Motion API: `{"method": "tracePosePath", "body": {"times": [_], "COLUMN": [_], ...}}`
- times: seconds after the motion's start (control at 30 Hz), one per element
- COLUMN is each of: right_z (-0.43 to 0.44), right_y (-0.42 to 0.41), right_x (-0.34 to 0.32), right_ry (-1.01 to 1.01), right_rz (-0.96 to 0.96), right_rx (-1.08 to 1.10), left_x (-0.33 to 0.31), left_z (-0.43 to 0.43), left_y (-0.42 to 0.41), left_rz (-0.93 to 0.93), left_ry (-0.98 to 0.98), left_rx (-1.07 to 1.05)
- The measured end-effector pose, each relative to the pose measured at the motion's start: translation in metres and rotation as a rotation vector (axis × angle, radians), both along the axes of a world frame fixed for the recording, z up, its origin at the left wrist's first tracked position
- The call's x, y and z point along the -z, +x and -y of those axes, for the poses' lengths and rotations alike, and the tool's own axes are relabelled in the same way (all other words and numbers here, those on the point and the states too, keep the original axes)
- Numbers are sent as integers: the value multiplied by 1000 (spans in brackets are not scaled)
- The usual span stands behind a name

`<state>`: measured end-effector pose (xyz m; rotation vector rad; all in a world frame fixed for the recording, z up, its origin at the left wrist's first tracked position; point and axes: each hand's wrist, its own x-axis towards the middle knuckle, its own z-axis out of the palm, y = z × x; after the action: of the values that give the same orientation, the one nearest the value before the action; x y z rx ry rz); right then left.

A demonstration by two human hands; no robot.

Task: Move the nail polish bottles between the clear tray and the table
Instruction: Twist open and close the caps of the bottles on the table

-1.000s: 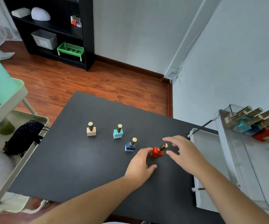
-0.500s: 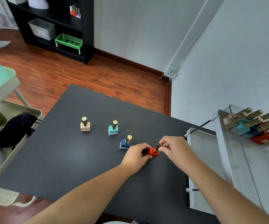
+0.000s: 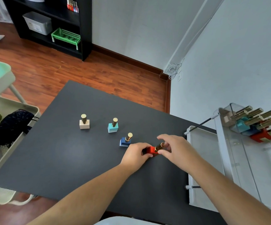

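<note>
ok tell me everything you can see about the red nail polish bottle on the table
The red nail polish bottle has a square, glossy red base and a tall gold cap. It stands on the black table, last in a row after the dark blue bottle. The left hand holds its base; the right hand curls round the cap, fingertips close or touching. The hands partly hide it.

The near half of the dark table [image 3: 63, 159] was left bare. A diagonal row was formed across its middle by the beige bottle [image 3: 84, 122], teal bottle [image 3: 113, 125] and blue bottle [image 3: 126, 140], with gaps between them. The right edge was bordered by the clear tray [image 3: 238, 168].
</note>
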<state>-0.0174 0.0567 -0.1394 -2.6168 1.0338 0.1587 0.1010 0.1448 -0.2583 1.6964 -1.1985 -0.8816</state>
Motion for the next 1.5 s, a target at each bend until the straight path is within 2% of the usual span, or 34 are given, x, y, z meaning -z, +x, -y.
{"method": "tracePosePath", "body": {"times": [0.2,0.37,0.5,0.63,1.03,1.37,1.5], "right_z": [3,1,3,4,-2,-11,-12], "right_y": [2,1,5,0,-1,-5,-11], "right_x": [2,1,1,-2,0,14,16], "right_ry": [-100,20,-57,71,-10,-28,83], "right_rz": [-84,33,-50,29,39,193,225], "right_rx": [34,-23,29,-32,-107,16,68], "left_x": [1,3,2,3,3,3,3], "left_z": [1,1,0,1,1,-1,0], "left_y": [-1,-1,-1,-1,-2,-2,-2], "left_rz": [-4,13,-3,19,42,30,54], "left_ry": [5,4,-13,-3,6,-16,-18], "left_rx": [-5,-4,-4,-9,-12,-23,5]}}
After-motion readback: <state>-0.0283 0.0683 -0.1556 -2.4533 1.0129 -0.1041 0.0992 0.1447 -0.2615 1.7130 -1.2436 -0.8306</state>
